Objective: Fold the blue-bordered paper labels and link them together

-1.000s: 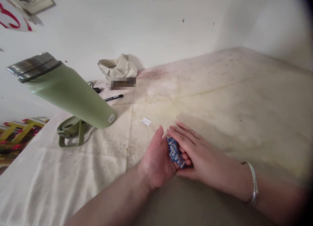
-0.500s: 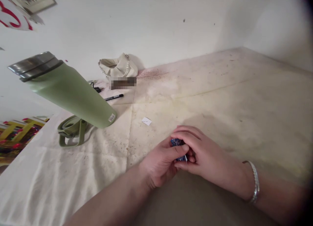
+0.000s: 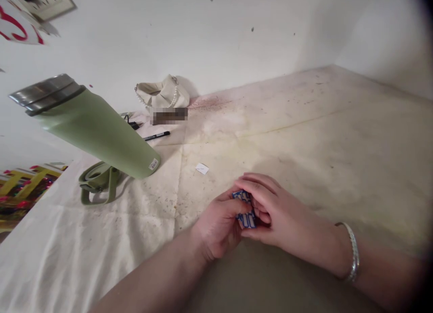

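Note:
Between both palms, near the table's front edge, is a small flat blue item [image 3: 248, 220] printed with pale rectangles; its exact kind I cannot make out. My left hand [image 3: 221, 225] grips it from the left, the thumb lying across its face. Curved around the top and right side is my right hand [image 3: 270, 204], fingers bent over its far end and thumb at the near end. The fingers hide part of the item. Beyond my hands, a small white paper slip [image 3: 202, 168] with faint print lies on the cloth.
A tall green tumbler [image 3: 101, 128] with a steel rim stands at left, beside a green lid with a loop [image 3: 101, 182]. Farther back are a black pen [image 3: 157, 135], a blurred-out patch, and a cream handbag [image 3: 162, 92] against the wall. A pale stained cloth [image 3: 304, 137] covers the table.
The blue item's face has turned more into view, showing more pale rectangles. My left thumb has shifted slightly left on it. The whole view has drifted a little.

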The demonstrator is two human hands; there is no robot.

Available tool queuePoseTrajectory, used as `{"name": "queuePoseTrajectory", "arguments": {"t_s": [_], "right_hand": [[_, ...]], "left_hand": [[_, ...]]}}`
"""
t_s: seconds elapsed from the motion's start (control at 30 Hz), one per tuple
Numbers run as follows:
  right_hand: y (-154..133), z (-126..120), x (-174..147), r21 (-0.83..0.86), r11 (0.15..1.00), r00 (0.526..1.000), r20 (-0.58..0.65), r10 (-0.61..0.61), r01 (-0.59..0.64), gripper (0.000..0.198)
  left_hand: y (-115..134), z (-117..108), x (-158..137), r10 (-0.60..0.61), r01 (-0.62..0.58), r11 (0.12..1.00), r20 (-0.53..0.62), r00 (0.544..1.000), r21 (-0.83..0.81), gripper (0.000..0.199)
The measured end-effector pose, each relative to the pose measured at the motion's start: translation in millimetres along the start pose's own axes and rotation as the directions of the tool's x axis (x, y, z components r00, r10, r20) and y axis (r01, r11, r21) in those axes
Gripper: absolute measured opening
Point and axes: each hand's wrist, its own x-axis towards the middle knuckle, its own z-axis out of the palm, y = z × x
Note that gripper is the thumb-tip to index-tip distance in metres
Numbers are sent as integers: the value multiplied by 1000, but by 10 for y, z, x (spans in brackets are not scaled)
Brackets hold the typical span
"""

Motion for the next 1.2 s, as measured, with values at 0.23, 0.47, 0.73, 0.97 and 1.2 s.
{"name": "queuePoseTrajectory", "arguments": {"t_s": [0.23, 0.47, 0.73, 0.97, 1.2], "right_hand": [[-29, -69, 34, -112, 993, 999, 17, -45, 47, 69], [-34, -47, 22, -101, 994, 999, -18, -51, 49, 50], [-45, -38, 6, -108, 992, 998, 12, -65, 66, 62], [-83, -46, -7, -86, 995, 999, -13, -51, 50, 52], [-99, -11, -26, -154, 986, 998, -9, -62, 60, 59]], "left_hand": [[0, 9, -6, 38, -37, 997, 12, 999, -65, 18], [-13, 8, -24, 33, -34, 999, 33, 999, 38, 5], [-30, 10, -28, 13, -9, 996, -41, 999, 89, 12], [-17, 27, -27, 10, -6, 994, -31, 999, 110, 6], [-22, 29, -29, 17, -12, 995, -41, 999, 101, 8]]}}
